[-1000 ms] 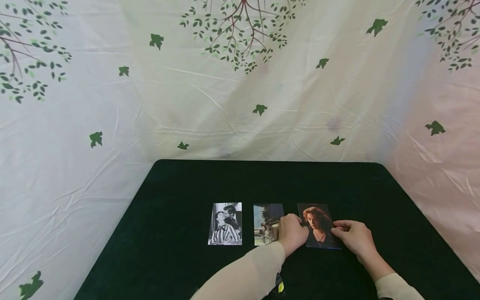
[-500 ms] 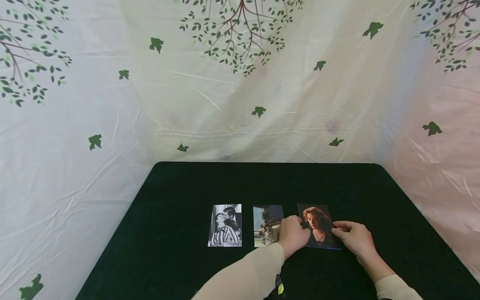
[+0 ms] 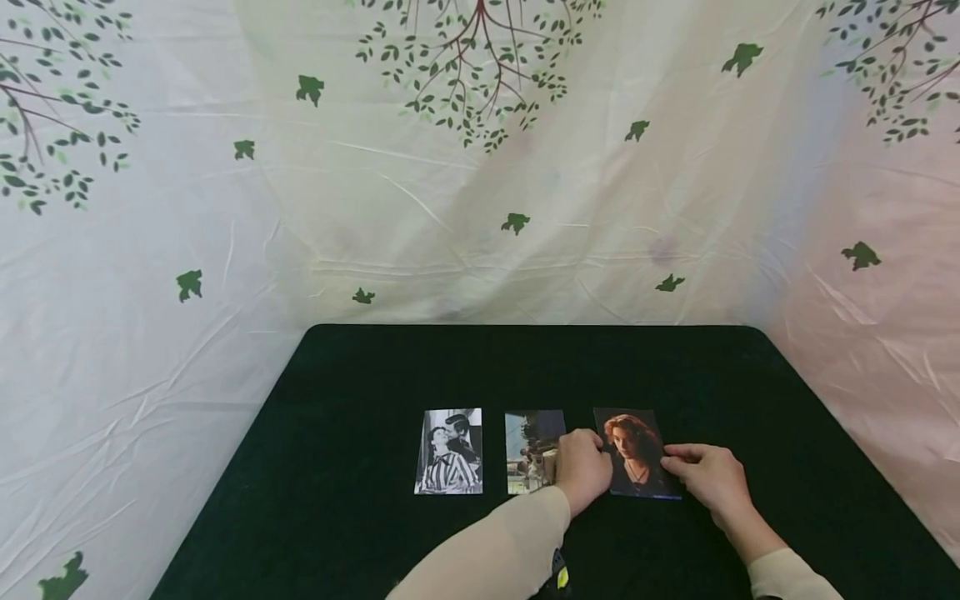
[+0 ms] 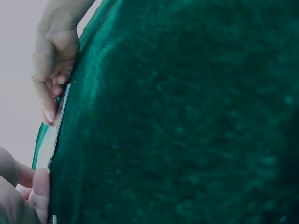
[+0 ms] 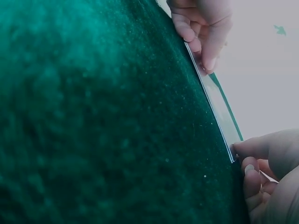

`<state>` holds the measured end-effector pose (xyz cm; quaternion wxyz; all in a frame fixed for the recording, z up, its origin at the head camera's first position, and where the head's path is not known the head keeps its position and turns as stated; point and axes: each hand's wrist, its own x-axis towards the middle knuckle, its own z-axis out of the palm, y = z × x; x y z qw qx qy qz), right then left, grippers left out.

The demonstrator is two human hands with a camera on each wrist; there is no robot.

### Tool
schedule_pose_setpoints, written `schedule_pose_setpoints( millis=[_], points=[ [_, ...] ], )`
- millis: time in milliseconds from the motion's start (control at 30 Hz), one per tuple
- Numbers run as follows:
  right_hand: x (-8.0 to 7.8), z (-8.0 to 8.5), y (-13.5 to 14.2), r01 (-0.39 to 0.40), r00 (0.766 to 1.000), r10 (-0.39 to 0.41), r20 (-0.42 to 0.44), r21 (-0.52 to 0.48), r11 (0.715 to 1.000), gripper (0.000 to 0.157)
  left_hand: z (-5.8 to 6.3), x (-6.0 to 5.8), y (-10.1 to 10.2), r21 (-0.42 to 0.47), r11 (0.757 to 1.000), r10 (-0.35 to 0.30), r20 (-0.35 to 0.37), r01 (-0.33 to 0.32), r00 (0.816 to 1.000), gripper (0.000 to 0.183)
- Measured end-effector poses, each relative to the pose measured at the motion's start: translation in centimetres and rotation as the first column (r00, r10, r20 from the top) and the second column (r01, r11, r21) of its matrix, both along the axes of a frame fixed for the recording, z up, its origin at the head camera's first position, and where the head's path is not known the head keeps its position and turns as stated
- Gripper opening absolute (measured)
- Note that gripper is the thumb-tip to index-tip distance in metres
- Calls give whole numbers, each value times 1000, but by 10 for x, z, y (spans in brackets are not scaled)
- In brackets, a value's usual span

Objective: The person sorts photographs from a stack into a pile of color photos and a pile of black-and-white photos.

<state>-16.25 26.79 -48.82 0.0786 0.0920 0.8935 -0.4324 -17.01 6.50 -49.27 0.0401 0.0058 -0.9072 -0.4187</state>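
A glossy photo card (image 3: 632, 454) with a portrait of a red-haired person lies on the dark green cloth. My right hand (image 3: 708, 479) pinches its right edge between thumb and fingers. At the opposite edge, my left hand (image 3: 583, 473) holds the card with curled fingers, covering part of the middle photo card (image 3: 528, 450), an outdoor scene. Further left lies a black-and-white photo card (image 3: 450, 454) of two people. Seen nearly edge-on in the right wrist view, the held photo card (image 5: 218, 109) shows a doubled edge line, low over the cloth.
Green cloth covers the table (image 3: 337, 367), whose far corners are rounded. White fabric (image 3: 420, 250) with printed branches and leaf-like shapes hangs behind and at both sides. A dark band with a yellow mark (image 3: 561, 575) sits at the left sleeve.
My left thumb, which overlapped the portrait card's left side, has drawn back slightly left to its edge. The right hand and the three cards stay in place; the head view shifts slightly.
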Motion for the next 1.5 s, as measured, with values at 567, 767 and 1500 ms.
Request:
schedule_pose_setpoints(
  millis=[567, 767, 1500],
  points=[
    [-2, -4, -2, 17, 999, -15, -35, 47, 999, 38, -3, 1, -3, -8, 1000, 23, -75, -23, 997, 8],
    [-1, -4, -3, 11, 1000, -10, -29, 29, 1000, 39, 2, 2, -9, 90, 995, -51, -17, 52, 999, 12],
    [9, 26, -54, -102, 969, 139, -203, 182, 978, 39, 17, 20, -142, 418, 906, 34, 81, -65, 996, 26]
  ],
)
